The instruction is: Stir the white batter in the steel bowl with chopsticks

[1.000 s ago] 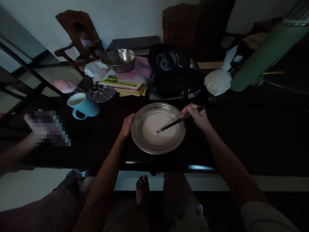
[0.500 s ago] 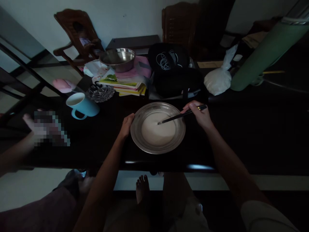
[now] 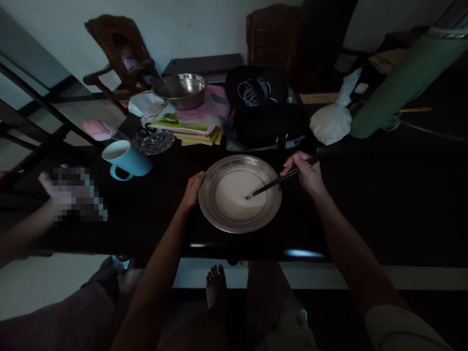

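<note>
A wide metal bowl (image 3: pixel 214 214) sits on the dark table, with a milky off-white liquid (image 3: pixel 234 187) in it. My left hand (image 3: pixel 193 189) grips the bowl's left rim; its thumb shows on the edge and the other fingers are partly hidden. Dark chopsticks (image 3: pixel 274 182) are held in my right hand (image 3: pixel 307 173), above and beyond the bowl's right rim. They slant down to the left, and their tips dip into the liquid near the middle of the bowl.
Left stands a blue mug (image 3: pixel 135 163), near a glass dish (image 3: pixel 155 140). Behind are stacked books (image 3: pixel 197 134), another metal bowl (image 3: pixel 188 100) and a black bag (image 3: pixel 268 122). A tied bag of white powder (image 3: pixel 331 124) and green flask (image 3: pixel 398 83) stand right. Another person's hand (image 3: pixel 62 197) holds a blurred-out object.
The chopstick tips have moved through the liquid toward me and slightly right, my right hand shifting with them. My left hand stays on the bowl's rim.
</note>
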Available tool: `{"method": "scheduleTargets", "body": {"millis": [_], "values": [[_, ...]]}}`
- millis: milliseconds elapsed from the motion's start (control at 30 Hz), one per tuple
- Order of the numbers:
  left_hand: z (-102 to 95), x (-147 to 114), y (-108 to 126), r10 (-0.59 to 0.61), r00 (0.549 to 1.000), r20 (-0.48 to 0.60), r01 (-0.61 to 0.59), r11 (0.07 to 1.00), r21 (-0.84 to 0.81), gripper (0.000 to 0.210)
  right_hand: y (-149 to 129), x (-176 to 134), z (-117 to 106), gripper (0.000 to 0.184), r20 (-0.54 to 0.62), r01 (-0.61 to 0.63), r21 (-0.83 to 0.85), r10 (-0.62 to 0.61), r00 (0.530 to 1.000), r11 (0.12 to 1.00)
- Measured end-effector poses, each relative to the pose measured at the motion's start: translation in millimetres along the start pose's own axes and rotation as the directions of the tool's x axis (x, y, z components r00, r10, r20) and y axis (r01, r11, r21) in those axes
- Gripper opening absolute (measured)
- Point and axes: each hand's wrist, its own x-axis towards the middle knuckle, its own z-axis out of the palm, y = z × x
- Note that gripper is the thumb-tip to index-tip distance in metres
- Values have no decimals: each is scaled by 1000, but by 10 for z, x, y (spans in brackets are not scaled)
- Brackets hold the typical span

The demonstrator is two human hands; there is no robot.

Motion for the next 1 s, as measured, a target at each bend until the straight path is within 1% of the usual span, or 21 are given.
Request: {"method": "scheduleTargets", "body": {"millis": [67,133,167,267,300,333,400,467,500,633,667,800,833,967,1000], "values": [[5,-2,17,6,1000,-9,-6,1000,11,45,4,-12,15,47,77,-1,-17,2,997,1000],[8,-7,28,7,1000,-15,-7,1000,18,45,3,-20,27,44,107,9,-40,-4,994,999],[9,-9,30,5,1000,-15,-4,1000,18,45,3,-20,26,44,87,11,-48,-7,996,999],[6,-11,24,-7,1000,-7,7,1000,6,43,10,-7,9,44,-25,3,-31,-4,1000,1000],[4,-9,20,-8,1000,-7,8,1000,2,43,13,-4,5,45,-36,2,-15,-2,999,1000],[2,-6,15,-7,1000,-10,7,1000,1,42,14,-2,4,46,-23,2,0,-2,1000,1000],[1,0,11,-4,1000,-17,4,1000,3,42,8,-4,11,45,44,0,15,0,999,1000],[2,4,18,-2,1000,-18,2,1000,9,41,-6,-8,21,44,87,-3,2,3,996,1000],[5,4,24,-3,1000,-17,3,1000,11,41,-13,-9,22,44,79,-3,-7,3,997,1000],[15,-5,51,-15,1000,-24,16,1000,24,42,-12,-5,13,45,-27,16,11,-16,1000,1000],[16,-7,52,-18,999,-28,18,1000,24,42,-9,-6,15,46,-23,19,22,-18,1000,1000],[12,-12,36,-17,999,-29,18,1000,18,42,-16,-13,31,44,89,9,-2,-9,996,1000],[10,-12,33,-16,1000,-25,17,1000,18,41,-20,-11,27,44,89,11,-18,-9,996,1000],[10,-16,44,-20,1000,-9,20,1000,8,43,-5,8,-19,44,-37,35,-16,-35,999,999],[13,-18,52,-20,1000,-10,20,1000,2,43,4,11,-25,45,-48,37,-2,-37,998,999]]}}
